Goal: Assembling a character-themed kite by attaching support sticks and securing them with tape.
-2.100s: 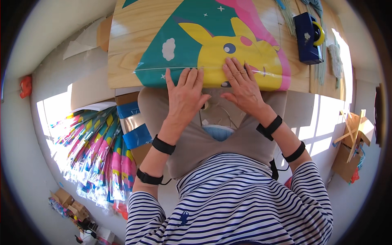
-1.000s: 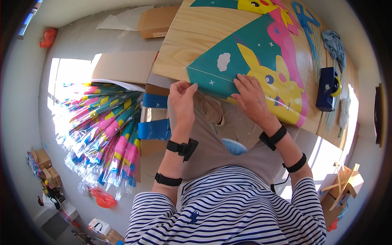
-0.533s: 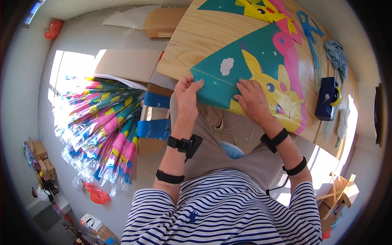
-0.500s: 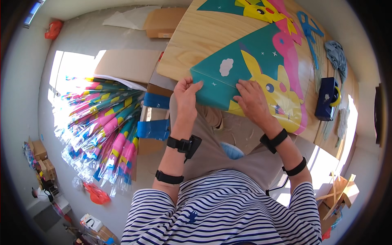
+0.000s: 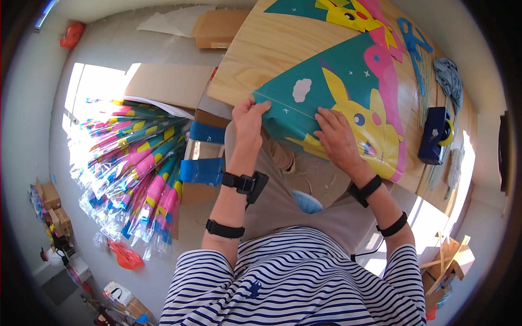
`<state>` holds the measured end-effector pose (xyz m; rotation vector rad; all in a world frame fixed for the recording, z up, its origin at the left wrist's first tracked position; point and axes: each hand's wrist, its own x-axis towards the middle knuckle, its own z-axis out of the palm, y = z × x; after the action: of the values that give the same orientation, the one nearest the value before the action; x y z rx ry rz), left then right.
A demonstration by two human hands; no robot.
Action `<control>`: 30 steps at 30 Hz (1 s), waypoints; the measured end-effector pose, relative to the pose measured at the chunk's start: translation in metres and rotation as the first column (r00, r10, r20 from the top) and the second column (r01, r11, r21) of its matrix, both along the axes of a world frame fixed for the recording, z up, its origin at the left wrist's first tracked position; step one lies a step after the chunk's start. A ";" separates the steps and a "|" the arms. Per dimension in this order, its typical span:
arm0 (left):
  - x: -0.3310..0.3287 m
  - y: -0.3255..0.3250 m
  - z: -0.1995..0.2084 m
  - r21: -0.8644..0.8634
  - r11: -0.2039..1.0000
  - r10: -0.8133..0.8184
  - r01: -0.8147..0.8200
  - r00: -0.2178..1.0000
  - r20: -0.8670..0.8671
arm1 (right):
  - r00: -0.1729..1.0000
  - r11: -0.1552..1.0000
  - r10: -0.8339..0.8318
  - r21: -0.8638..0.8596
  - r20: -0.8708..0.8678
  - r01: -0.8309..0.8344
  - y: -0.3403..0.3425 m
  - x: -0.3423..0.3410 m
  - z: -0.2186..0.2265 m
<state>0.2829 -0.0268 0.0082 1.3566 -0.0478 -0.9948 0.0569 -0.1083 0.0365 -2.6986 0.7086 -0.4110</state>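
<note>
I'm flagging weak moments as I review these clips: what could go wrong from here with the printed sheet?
First, the left hand pinches the printed sheet only at its left corner, so a hard pull might crease it there or slip free.

Second, the sheet's near edge overhangs the wooden table above the legs; if the right hand lifted off, the sheet could perhaps sag or slide.

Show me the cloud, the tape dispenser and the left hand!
Cloud (image 5: 302, 90), head view: its white middle.
Tape dispenser (image 5: 432, 142), head view: its dark blue body.
Left hand (image 5: 248, 123), head view: its back, near the thumb.
</note>
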 end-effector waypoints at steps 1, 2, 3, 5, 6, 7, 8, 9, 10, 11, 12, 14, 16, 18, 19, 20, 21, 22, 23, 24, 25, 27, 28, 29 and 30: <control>0.001 0.000 -0.002 -0.001 1.000 -0.022 0.022 1.000 -0.006 | 1.000 1.000 0.001 0.004 0.001 -0.001 0.000 -0.001 0.000; 0.002 0.000 -0.004 -0.002 0.999 -0.043 0.043 0.999 -0.012 | 1.000 1.000 0.002 0.009 0.002 -0.002 0.000 -0.001 0.000; 0.004 -0.001 -0.001 -0.003 0.998 -0.066 0.066 0.998 -0.012 | 1.000 1.000 0.001 0.013 0.010 -0.001 0.000 -0.001 0.000; 0.003 -0.002 0.005 0.010 0.998 -0.058 0.058 0.998 -0.030 | 1.000 1.000 -0.008 0.023 0.026 0.007 0.001 -0.002 -0.003; 0.002 -0.002 0.009 0.018 0.998 -0.054 0.055 0.998 -0.040 | 0.999 1.000 -0.013 0.028 0.033 0.012 0.001 -0.003 -0.004; 0.002 -0.002 0.010 -0.005 0.998 -0.063 0.063 0.997 -0.050 | 0.999 0.999 -0.012 0.040 0.042 0.011 0.001 -0.003 -0.004; 0.004 -0.002 0.011 -0.027 0.997 -0.072 0.071 0.996 -0.060 | 0.999 0.999 -0.012 0.052 0.051 0.010 0.000 -0.003 -0.005; 0.003 -0.002 0.018 -0.050 0.996 -0.083 0.080 0.994 -0.072 | 0.998 0.998 -0.014 0.063 0.058 0.011 0.000 -0.003 -0.005; 0.001 -0.005 0.024 -0.088 0.992 -0.093 0.087 0.994 -0.063 | 0.998 0.998 -0.017 0.053 0.053 0.014 0.000 -0.003 -0.005; -0.004 -0.009 0.031 -0.126 0.988 -0.102 0.094 0.993 -0.054 | 0.999 0.999 -0.020 0.043 0.049 0.018 0.001 -0.004 -0.004; -0.007 -0.013 0.039 -0.167 0.981 -0.109 0.101 0.993 -0.042 | 0.999 0.999 -0.022 0.030 0.045 0.021 0.000 -0.005 -0.003; -0.009 -0.009 0.037 -0.186 0.979 -0.091 0.082 0.995 -0.035 | 0.997 0.998 -0.021 0.067 0.068 0.016 0.001 -0.007 -0.004; -0.011 -0.006 0.035 -0.221 0.972 -0.089 0.080 0.996 -0.031 | 0.993 0.996 -0.037 0.079 0.108 0.029 -0.003 -0.009 -0.002; -0.012 -0.001 0.032 -0.263 0.961 -0.094 0.084 0.995 -0.028 | 0.984 0.996 -0.063 0.077 0.167 0.051 -0.012 -0.006 0.004; -0.012 0.001 0.031 -0.274 0.957 -0.108 0.094 0.994 -0.035 | 0.980 0.995 -0.066 0.092 0.187 0.050 -0.018 0.000 0.011; -0.011 0.003 0.031 -0.285 0.953 -0.121 0.104 0.992 -0.041 | 0.976 0.993 -0.069 0.107 0.207 0.048 -0.027 0.010 0.021; -0.010 0.005 0.030 -0.298 0.948 -0.131 0.111 0.990 -0.048 | 0.972 0.992 -0.070 0.121 0.226 0.043 -0.035 0.021 0.029; -0.010 0.005 0.029 -0.311 0.943 -0.138 0.116 0.989 -0.051 | 0.973 0.987 -0.051 0.162 0.225 0.014 -0.043 0.031 0.035; -0.010 0.005 0.026 -0.324 0.938 -0.143 0.119 0.988 -0.054 | 0.974 0.979 -0.030 0.202 0.226 -0.017 -0.051 0.043 0.039; -0.011 0.006 0.024 -0.335 0.934 -0.149 0.122 0.987 -0.056 | 0.974 0.969 -0.010 0.244 0.226 -0.047 -0.057 0.055 0.043; -0.011 0.006 0.025 -0.344 0.931 -0.152 0.121 0.986 -0.064 | 0.981 0.955 0.026 0.284 0.194 -0.081 -0.063 0.069 0.046; -0.011 0.006 0.029 -0.363 0.924 -0.156 0.117 0.984 -0.080 | 0.986 0.920 0.103 0.365 0.133 -0.145 -0.074 0.097 0.053; -0.011 0.007 0.028 -0.368 0.922 -0.158 0.118 0.984 -0.082 | 0.985 0.895 0.146 0.413 0.090 -0.170 -0.079 0.110 0.054; -0.011 0.008 0.027 -0.372 0.921 -0.161 0.119 0.983 -0.083 | 0.980 0.867 0.191 0.461 0.050 -0.192 -0.084 0.122 0.055; -0.010 0.008 0.026 -0.377 0.918 -0.166 0.122 0.982 -0.086 | 0.972 0.836 0.234 0.509 0.009 -0.205 -0.090 0.133 0.056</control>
<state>0.2726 -0.0186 0.0346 0.9555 -0.2404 -1.1240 0.1895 -0.1978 0.0928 -2.2528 0.4312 -0.0733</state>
